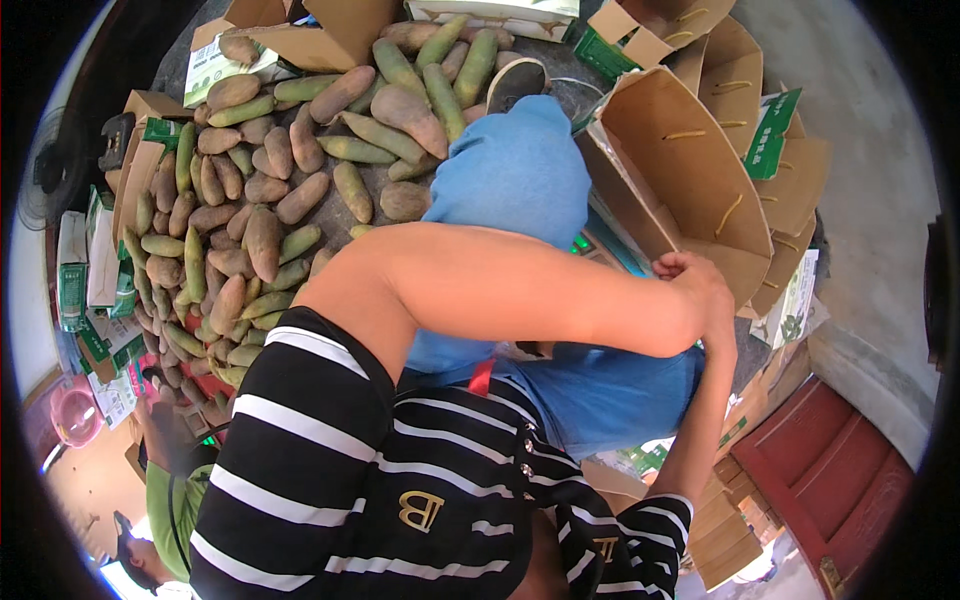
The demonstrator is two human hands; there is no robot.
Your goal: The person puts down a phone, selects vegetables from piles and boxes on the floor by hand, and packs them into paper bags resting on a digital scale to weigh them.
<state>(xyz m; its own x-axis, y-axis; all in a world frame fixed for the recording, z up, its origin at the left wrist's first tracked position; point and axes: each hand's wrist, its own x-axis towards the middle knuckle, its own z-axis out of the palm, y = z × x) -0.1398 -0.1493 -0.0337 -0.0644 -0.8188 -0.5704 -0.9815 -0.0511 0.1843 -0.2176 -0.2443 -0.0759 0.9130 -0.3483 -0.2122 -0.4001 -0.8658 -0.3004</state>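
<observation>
Biggest: heap of long green-and-brown produce [265,240], 9 to 12 o'clock, loose on a dark surface.

Open cardboard box [665,165] at 2 o'clock, tilted, brown inside. More brown cartons [728,85] nested behind it, toward 1 to 3.

Wearer: black-and-white striped shirt [300,430] with gold lettering on the chest, 6 to 7 o'clock; blue trousers [515,175] in the middle. Left forearm crosses the body to 3 o'clock, right forearm comes up from 4.

Both hands [700,285] meet at 3 o'clock, by the box's lower edge. They overlap, can't separate left from right. Visible fingers [672,264] are curled close to that edge; can't tell if either hand is gripping it.

Red door [825,480] at 4. Co-worker in a green top [170,510] at 8, one arm toward the heap.

Labels: white panel with green print [790,300] at 3; white-and-green carton [495,14] at 12; green flap with pale lettering [773,135] at 2.

Pink basin [75,412] between 8 and 9. Smallest: tan rope handles [728,216] on the box and cartons.
</observation>
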